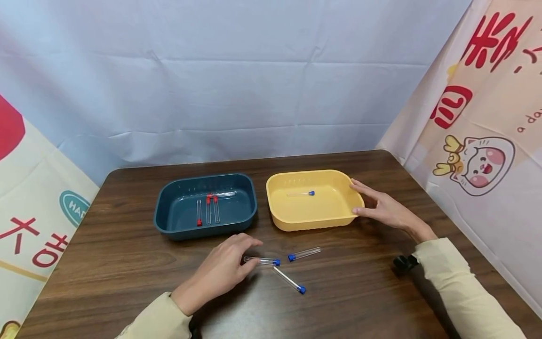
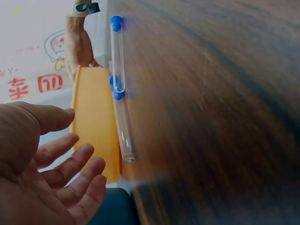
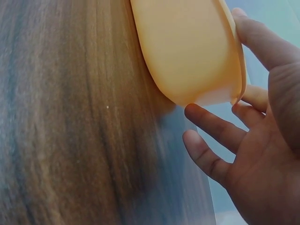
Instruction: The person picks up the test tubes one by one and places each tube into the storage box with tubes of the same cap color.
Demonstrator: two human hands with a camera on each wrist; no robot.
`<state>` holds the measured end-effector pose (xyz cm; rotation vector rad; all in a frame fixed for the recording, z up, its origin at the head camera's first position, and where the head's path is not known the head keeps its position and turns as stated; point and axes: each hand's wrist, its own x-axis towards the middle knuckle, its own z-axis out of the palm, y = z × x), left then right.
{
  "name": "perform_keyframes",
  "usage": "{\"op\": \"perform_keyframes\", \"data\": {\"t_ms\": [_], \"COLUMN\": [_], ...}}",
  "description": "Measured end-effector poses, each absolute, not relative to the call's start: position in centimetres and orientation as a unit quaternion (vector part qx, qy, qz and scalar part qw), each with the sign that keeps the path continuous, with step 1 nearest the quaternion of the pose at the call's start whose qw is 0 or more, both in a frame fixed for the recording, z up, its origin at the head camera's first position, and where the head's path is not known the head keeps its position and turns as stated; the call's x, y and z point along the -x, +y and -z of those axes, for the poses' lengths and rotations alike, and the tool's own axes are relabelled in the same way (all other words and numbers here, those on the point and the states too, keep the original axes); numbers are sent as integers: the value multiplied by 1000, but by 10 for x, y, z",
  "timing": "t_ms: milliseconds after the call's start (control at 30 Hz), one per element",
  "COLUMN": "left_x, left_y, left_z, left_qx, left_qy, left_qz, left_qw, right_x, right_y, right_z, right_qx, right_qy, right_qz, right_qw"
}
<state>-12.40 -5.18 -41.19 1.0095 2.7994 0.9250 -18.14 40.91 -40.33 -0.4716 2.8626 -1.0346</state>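
My left hand (image 1: 226,266) hovers over the table with its fingers loosely bent and apart. Its thumb and fingertips are beside a clear test tube with a blue cap (image 1: 276,262). In the left wrist view nothing lies between those fingers. Two more blue-capped test tubes are close by: one to the right (image 1: 306,254), one slanting nearer the front (image 1: 290,280). At the right end of the yellow basin (image 1: 313,226), my right hand (image 1: 383,209) touches the rim with thumb and fingers spread. Inside that basin is one blue-capped tube (image 1: 301,193).
A dark teal basin (image 1: 203,233) stands left of the yellow one and holds several red-capped tubes (image 1: 208,212). Both basins sit on a dark wooden table (image 1: 347,292). A pale cloth (image 1: 237,94) hangs behind the table's far edge, with printed cloth at both sides.
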Motion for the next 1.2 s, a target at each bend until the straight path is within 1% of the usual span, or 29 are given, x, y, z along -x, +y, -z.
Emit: {"op": "perform_keyframes", "data": {"t_ms": [467, 900, 1200], "left_x": [125, 127, 128], "left_y": [-47, -43, -44], "left_z": [427, 427, 427], "left_qx": [-351, -346, -326], "left_qy": [899, 905, 915], "left_qz": [-261, -249, -238], "left_qw": [19, 11, 33], "right_x": [181, 181, 182], "right_y": [409, 410, 410], "right_z": [405, 405, 406], "right_qx": [162, 162, 166], "right_qy": [925, 924, 924], "right_qz": [344, 346, 344], "right_qw": [25, 25, 21]}}
